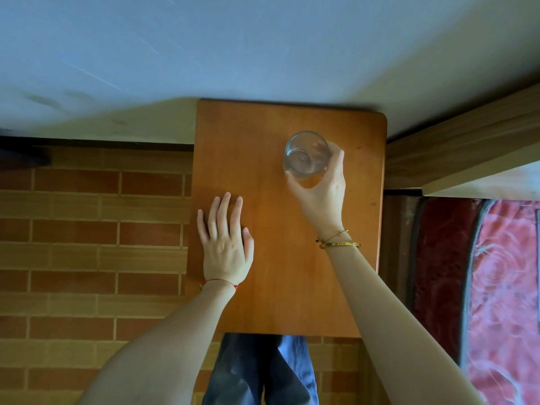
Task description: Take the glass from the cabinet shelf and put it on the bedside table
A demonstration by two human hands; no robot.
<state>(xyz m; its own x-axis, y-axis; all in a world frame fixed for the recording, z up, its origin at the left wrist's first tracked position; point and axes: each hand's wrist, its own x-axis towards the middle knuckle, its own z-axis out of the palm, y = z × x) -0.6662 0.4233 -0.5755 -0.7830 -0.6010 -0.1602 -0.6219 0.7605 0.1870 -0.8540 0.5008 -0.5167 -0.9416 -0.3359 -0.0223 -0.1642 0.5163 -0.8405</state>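
Right hand (323, 194) grips the glass (306, 154) over the bedside table (280, 273). Left hand (226, 247) lies flat, fingers spread, near its left edge. Bed (496, 282) just right.

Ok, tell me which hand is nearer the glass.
Right. The right hand wraps the glass; the left hand lies flat on the bedside table, apart from it.
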